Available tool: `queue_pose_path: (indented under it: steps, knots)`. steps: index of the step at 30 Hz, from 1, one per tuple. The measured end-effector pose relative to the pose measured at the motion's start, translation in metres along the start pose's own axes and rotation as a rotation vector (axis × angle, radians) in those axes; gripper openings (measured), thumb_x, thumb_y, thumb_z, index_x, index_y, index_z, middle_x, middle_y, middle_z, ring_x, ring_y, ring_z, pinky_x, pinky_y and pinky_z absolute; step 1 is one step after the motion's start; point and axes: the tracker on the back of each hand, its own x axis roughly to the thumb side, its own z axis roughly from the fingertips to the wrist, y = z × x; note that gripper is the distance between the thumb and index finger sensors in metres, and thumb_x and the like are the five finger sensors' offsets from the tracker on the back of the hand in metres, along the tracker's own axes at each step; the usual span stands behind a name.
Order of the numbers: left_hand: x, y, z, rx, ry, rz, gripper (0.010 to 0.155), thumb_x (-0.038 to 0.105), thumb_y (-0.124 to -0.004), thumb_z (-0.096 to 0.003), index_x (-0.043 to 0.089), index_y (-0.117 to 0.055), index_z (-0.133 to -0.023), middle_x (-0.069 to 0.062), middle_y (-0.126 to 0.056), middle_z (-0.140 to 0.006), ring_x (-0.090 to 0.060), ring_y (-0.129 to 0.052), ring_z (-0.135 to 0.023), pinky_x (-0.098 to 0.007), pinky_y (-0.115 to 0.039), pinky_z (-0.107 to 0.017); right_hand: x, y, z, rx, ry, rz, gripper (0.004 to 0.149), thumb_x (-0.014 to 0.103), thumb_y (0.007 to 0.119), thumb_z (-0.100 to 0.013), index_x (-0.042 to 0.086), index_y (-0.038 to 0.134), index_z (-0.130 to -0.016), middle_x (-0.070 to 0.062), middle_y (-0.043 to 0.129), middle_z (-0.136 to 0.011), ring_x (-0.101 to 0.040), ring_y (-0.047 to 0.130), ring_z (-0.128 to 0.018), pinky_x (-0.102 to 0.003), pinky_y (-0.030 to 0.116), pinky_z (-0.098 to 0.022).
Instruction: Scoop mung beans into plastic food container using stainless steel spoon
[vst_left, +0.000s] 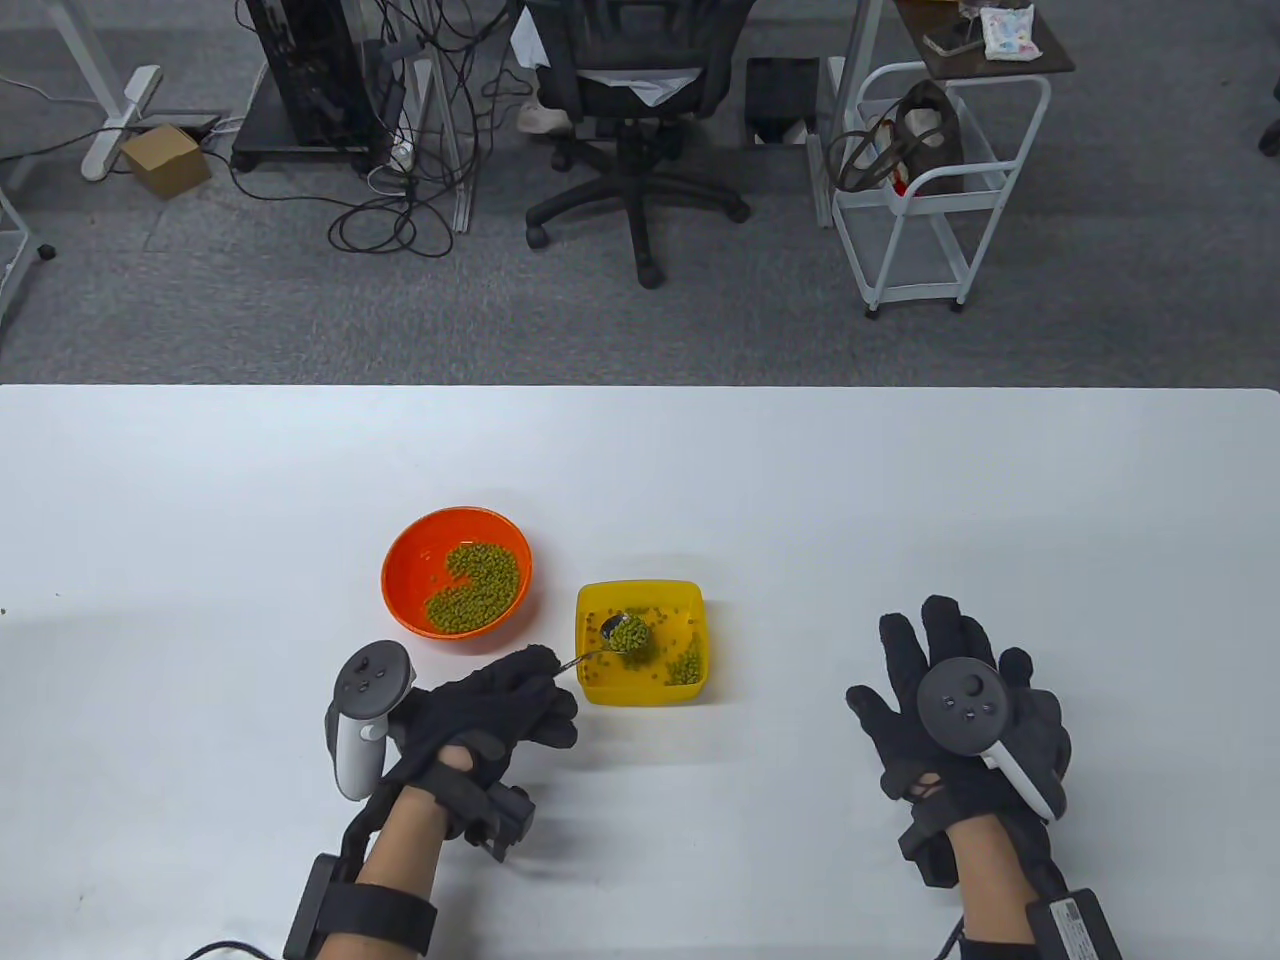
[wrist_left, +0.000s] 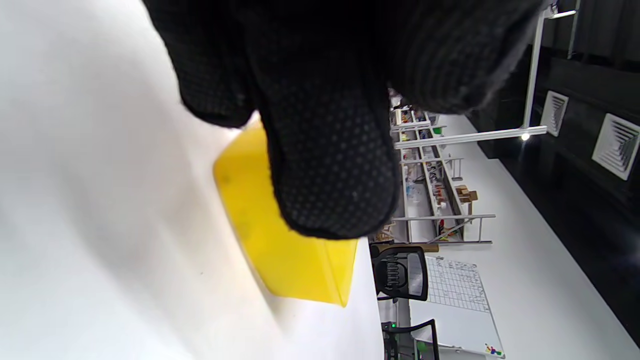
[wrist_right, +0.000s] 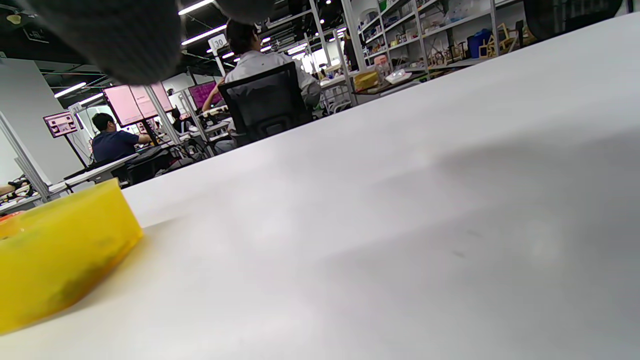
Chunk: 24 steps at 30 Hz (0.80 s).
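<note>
An orange bowl (vst_left: 402, 580) holds a heap of mung beans (vst_left: 477, 587). To its right stands a yellow plastic food container (vst_left: 590, 670) with some beans in it; it also shows in the left wrist view (wrist_left: 280, 250) and the right wrist view (wrist_right: 60, 250). My left hand (vst_left: 500, 705) grips the handle of a stainless steel spoon (vst_left: 618, 640). The spoon's bowl is heaped with beans and sits over the container. My right hand (vst_left: 960, 700) rests flat on the table, fingers spread, well right of the container and empty.
The white table (vst_left: 900, 500) reaches to its far edge at mid-frame. Beyond it, on the floor, are an office chair (vst_left: 630, 120), a white trolley (vst_left: 935, 190) and cables.
</note>
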Motion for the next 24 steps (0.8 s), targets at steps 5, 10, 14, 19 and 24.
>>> queue_pose_path:
  steps: [5, 10, 14, 19, 24]
  knots:
    - [-0.0015, -0.0004, -0.0004, 0.048, -0.016, 0.031, 0.058, 0.042, -0.087, -0.0399, 0.014, -0.077, -0.09, -0.003, -0.109, -0.065, -0.005, -0.122, -0.041, -0.035, -0.093, -0.053, 0.0, 0.0003, 0.0001, 0.001, 0.0, 0.0, 0.076, 0.059, 0.075, -0.049, 0.033, 0.034, -0.109, 0.003, 0.0, -0.113, -0.03, 0.01, -0.107, -0.065, 0.001, -0.069]
    - [-0.0017, -0.0013, 0.0004, 0.057, -0.014, 0.058, 0.059, 0.045, -0.085, -0.0394, 0.015, -0.079, -0.089, -0.003, -0.11, -0.064, -0.006, -0.122, -0.04, -0.035, -0.093, -0.053, -0.0001, 0.0004, 0.0001, 0.0, 0.0, -0.001, 0.077, 0.059, 0.075, -0.049, 0.033, 0.034, -0.109, 0.003, 0.0, -0.113, -0.03, 0.01, -0.107, -0.065, 0.0, -0.069]
    - [-0.0017, 0.0007, 0.0011, 0.075, -0.022, 0.076, 0.058, 0.047, -0.083, -0.0393, 0.016, -0.079, -0.089, -0.002, -0.111, -0.063, -0.006, -0.123, -0.039, -0.035, -0.093, -0.053, -0.0002, 0.0004, 0.0, 0.0, 0.0, -0.002, 0.076, 0.059, 0.074, -0.049, 0.034, 0.034, -0.109, 0.003, 0.0, -0.113, -0.03, 0.01, -0.107, -0.065, 0.0, -0.069]
    - [-0.0019, 0.0044, 0.0027, 0.089, -0.028, 0.113, 0.058, 0.048, -0.081, -0.0392, 0.016, -0.081, -0.088, -0.003, -0.112, -0.061, -0.007, -0.123, -0.038, -0.035, -0.093, -0.052, -0.0002, 0.0006, 0.0001, 0.001, 0.0, 0.0, 0.076, 0.059, 0.074, -0.049, 0.033, 0.034, -0.109, 0.003, 0.0, -0.113, -0.03, 0.01, -0.107, -0.065, 0.0, -0.069]
    - [-0.0022, 0.0081, 0.0038, 0.1, -0.032, 0.149, 0.058, 0.049, -0.08, -0.0393, 0.016, -0.081, -0.087, -0.003, -0.112, -0.061, -0.007, -0.123, -0.037, -0.035, -0.093, -0.052, -0.0003, 0.0007, 0.0, 0.002, 0.0, 0.0, 0.076, 0.059, 0.074, -0.05, 0.033, 0.034, -0.109, 0.003, 0.0, -0.113, -0.03, 0.01, -0.107, -0.065, 0.0, -0.069]
